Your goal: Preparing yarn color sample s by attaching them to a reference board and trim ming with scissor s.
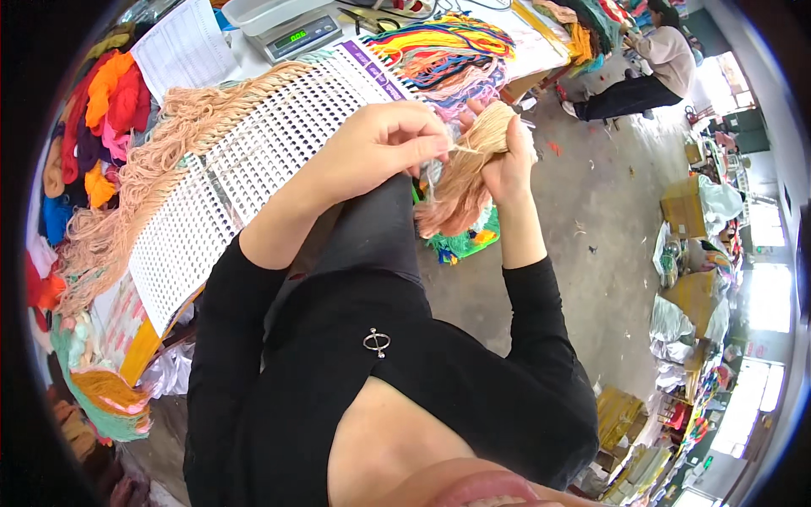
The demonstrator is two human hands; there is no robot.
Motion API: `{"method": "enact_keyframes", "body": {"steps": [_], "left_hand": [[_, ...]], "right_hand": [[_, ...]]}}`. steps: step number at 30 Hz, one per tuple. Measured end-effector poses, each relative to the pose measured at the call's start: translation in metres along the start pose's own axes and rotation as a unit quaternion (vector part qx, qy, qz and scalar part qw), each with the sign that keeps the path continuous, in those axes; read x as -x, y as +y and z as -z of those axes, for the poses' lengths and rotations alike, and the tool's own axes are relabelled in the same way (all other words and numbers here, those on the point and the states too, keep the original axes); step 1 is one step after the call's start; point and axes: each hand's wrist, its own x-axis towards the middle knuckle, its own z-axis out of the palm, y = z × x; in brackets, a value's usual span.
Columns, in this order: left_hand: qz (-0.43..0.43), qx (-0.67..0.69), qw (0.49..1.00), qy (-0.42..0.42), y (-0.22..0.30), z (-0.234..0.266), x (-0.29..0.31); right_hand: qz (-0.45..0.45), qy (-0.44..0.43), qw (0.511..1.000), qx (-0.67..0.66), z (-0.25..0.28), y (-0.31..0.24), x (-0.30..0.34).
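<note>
My right hand (508, 169) is wrapped round a skein of beige and peach embroidery thread (456, 190), whose loose lower end hangs down beside my thigh. Close by on its left, my left hand (372, 145) pinches a few pale strands drawn sideways from the skein, thumb against fingers. Under my left forearm lies a long white perforated card (182, 245) with rows of holes. Peach thread (135, 190) is looped along its far edge in a thick fringe. Multicoloured thread bundles (452, 42) lie past the card's purple-printed end.
A digital scale (296, 38) with a clear plastic tray stands at the table's back, near scissors (372, 21) and a printed sheet (182, 51). Bright skeins (110, 93) pile up at left. Another person (663, 63) sits at far right; boxes (683, 207) and bags line the wall.
</note>
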Motion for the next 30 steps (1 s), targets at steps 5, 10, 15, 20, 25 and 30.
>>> {"method": "enact_keyframes", "body": {"steps": [5, 10, 15, 20, 25, 30], "left_hand": [[0.01, -0.024, 0.999, 0.02, 0.023, 0.012, 0.003], [0.016, 0.304, 0.952, -0.01, -0.027, 0.031, -0.04], [-0.081, -0.054, 0.98, 0.172, -0.068, 0.034, -0.044], [-0.011, 0.027, 0.987, -0.158, -0.114, -0.025, -0.017], [0.281, 0.319, 0.827, -0.369, -0.126, -0.014, 0.02], [0.296, 0.361, 0.828, -0.31, -0.137, -0.017, 0.049]], "right_hand": [[-0.103, -0.101, 0.989, 0.033, -0.016, 0.0, 0.013], [-0.302, -0.386, 0.87, 0.047, -0.026, 0.011, 0.03], [-0.522, -0.335, 0.78, -0.083, -0.022, 0.018, 0.042], [-0.647, -0.363, 0.665, -0.083, -0.024, 0.008, 0.032], [-0.557, -0.412, 0.71, 0.129, -0.011, -0.018, 0.014], [-0.491, -0.522, 0.595, 0.363, -0.01, -0.007, -0.047]]}}
